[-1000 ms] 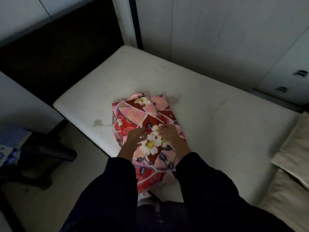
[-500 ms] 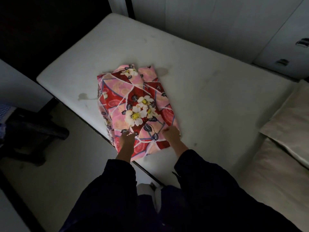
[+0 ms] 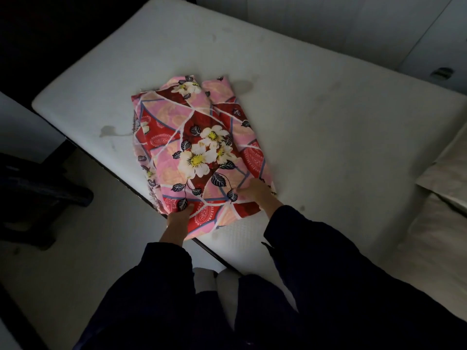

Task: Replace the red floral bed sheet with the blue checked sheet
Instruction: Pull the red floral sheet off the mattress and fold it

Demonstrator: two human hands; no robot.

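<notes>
Two grips on folded sheet (image 3: 199,147): my left hand (image 3: 180,216) pinches 7 o'clock corner, right hand (image 3: 258,192) 5 o'clock. Lift level, layers together (fold slips).

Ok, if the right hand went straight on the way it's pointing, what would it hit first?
The right hand grips the near edge of the folded sheet and points away across it, so it would likely push into the sheet's own folds first, then reach the bare mattress beyond.
</notes>
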